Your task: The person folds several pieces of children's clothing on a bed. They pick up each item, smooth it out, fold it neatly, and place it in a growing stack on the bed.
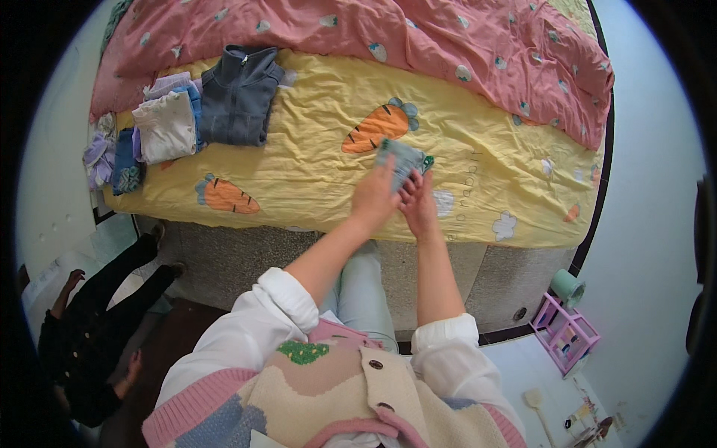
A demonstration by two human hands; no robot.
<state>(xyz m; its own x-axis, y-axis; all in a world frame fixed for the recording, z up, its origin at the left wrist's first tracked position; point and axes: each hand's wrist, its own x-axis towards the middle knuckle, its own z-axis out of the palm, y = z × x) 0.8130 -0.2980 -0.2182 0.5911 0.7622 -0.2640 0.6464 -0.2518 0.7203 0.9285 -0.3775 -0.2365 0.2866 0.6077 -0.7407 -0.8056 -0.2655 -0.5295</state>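
A small folded light blue-green cloth item (399, 155) with green trim is held above the yellow carrot-print bed sheet (313, 168). My left hand (376, 193) lies over its left side, fingers partly blurred. My right hand (419, 201) grips its lower right edge with bent fingers. To the left on the bed lies a folded dark grey zip jacket (240, 101). Beside it are stacked folded clothes, with a white garment (166, 126) on top, a folded blue denim garment (126, 165) and a bunched lilac garment (101, 154).
A pink strawberry-print quilt (437, 50) covers the bed's far side. Another person in black (106, 313) stands at lower left. A purple rack (566, 330) and a green cylindrical container (568, 287) are at lower right, near a white surface (504, 369).
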